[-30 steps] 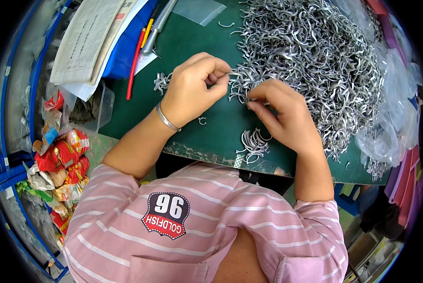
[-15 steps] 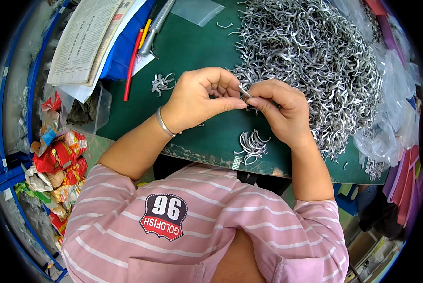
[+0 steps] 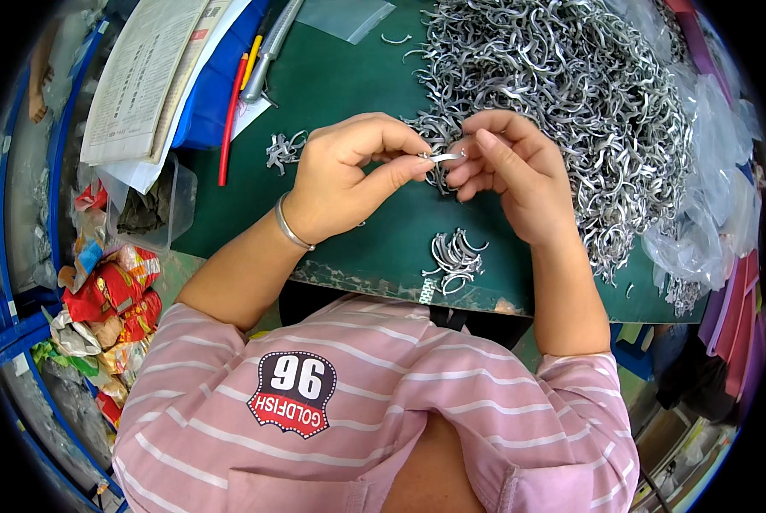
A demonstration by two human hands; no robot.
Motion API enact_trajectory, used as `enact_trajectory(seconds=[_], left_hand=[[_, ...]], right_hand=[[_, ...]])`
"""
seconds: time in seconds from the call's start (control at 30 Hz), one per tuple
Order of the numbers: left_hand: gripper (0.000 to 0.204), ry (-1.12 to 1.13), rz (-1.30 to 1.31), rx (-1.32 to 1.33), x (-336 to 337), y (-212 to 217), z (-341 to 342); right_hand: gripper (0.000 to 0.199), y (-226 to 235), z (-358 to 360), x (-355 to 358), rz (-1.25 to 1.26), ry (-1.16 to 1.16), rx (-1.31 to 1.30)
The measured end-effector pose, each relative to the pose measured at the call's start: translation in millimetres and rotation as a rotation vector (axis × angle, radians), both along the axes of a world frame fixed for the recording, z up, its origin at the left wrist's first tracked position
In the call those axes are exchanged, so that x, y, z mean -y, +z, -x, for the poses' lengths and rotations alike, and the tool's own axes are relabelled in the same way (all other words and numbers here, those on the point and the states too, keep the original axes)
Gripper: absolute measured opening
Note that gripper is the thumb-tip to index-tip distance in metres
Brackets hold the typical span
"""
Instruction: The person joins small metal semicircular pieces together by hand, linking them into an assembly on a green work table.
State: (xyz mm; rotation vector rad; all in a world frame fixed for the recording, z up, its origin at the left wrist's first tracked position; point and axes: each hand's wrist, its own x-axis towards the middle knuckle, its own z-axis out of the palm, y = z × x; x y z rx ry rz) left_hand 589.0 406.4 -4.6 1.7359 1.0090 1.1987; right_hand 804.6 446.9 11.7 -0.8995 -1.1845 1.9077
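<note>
**A:** List it from your side outward.

**B:** Item one, nearest me: my pink striped shirt, pressed up to the worn front edge of the bench (image 3: 374, 274), which is covered in dark green.

**A:** On the bench?

**B:** Item two: a small bundle of bent metal clips (image 3: 454, 259), just inside that edge, below my right wrist. Item three: my left hand (image 3: 349, 175), a silver bangle (image 3: 291, 227) on its wrist, thumb and forefinger pinched on one end of a single silver clip (image 3: 443, 156). Item four: my right hand (image 3: 511, 175), fingertips closed on the other end. The clip is held level between the two hands, lifted off the green surface.

**A:** Beyond the hands?

**B:** Item five: a few loose clips (image 3: 282, 150) left of my left hand. Item six: the large heap of clips (image 3: 562, 85), filling the far right of the bench and touching my right hand's back. Item seven: a red pen (image 3: 229, 120), papers (image 3: 144, 77) on a blue folder, far left.

**A:** The surroundings?

**B:** Clear plastic bags (image 3: 708, 205) at the right; red snack wrappers (image 3: 109, 291) and a clear tub at the left, below bench level.
</note>
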Motion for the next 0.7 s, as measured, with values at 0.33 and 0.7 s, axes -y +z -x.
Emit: enact_trajectory(seconds=[0.33, 0.7], left_hand=[[0.01, 0.367, -0.226, -0.189, -18, 0, 17], [0.013, 0.192, -0.267, -0.638, -16, -17, 16]], right_hand=[[0.016, 18, -18, 4, -0.57, 0.328, 0.31], [0.008, 8, -14, 5, -0.793, 0.631, 0.431]])
